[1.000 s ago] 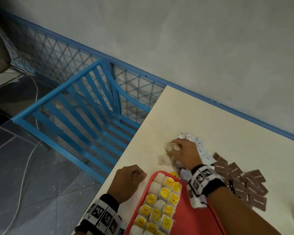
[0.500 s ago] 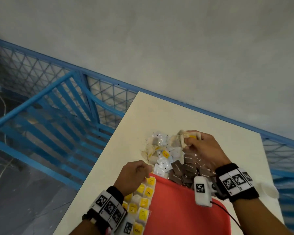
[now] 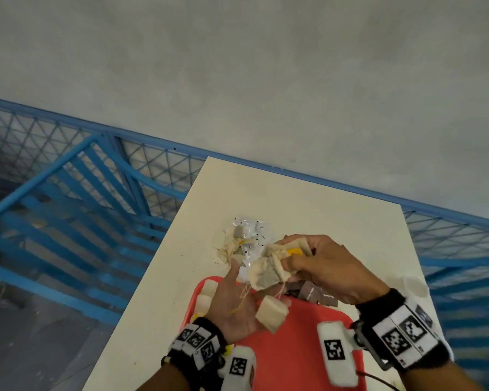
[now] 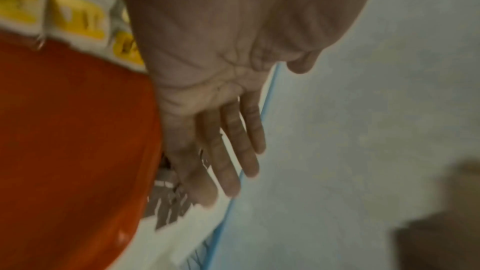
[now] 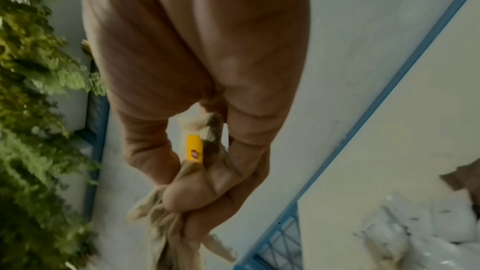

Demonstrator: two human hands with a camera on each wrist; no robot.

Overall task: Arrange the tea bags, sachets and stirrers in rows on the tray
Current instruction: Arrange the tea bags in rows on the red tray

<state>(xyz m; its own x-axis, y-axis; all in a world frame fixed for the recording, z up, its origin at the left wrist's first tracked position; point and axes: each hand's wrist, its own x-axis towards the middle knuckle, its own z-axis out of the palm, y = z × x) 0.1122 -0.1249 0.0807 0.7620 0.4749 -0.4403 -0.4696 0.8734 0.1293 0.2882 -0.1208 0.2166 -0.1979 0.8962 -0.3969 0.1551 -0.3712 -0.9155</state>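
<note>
My right hand (image 3: pixel 302 263) grips a crumpled bunch of tea bags (image 3: pixel 268 269) above the far edge of the red tray (image 3: pixel 294 351). The right wrist view shows a yellow tag (image 5: pixel 194 147) inside that hand's curled fingers (image 5: pixel 205 188). My left hand (image 3: pixel 237 303) lies palm up under the bunch, fingers straight (image 4: pixel 228 151). One tea bag (image 3: pixel 271 314) dangles by the left fingertips, with strings across the palm. Rows of tea bags (image 4: pixel 78 19) with yellow tags fill the tray's left side. Brown sachets (image 3: pixel 314 293) lie at the tray's far rim.
A loose pile of tea bags and white sachets (image 3: pixel 246 238) lies on the cream table (image 3: pixel 308 198) beyond the hands. A blurred white round object (image 3: pixel 415 286) sits near the table's right edge. Blue metal railing (image 3: pixel 82 193) runs along the left and behind.
My right hand lifted a bunch of tea bags off the pile and drew it toward the tray. My left hand left the tray's corner and opened palm up beneath the bunch.
</note>
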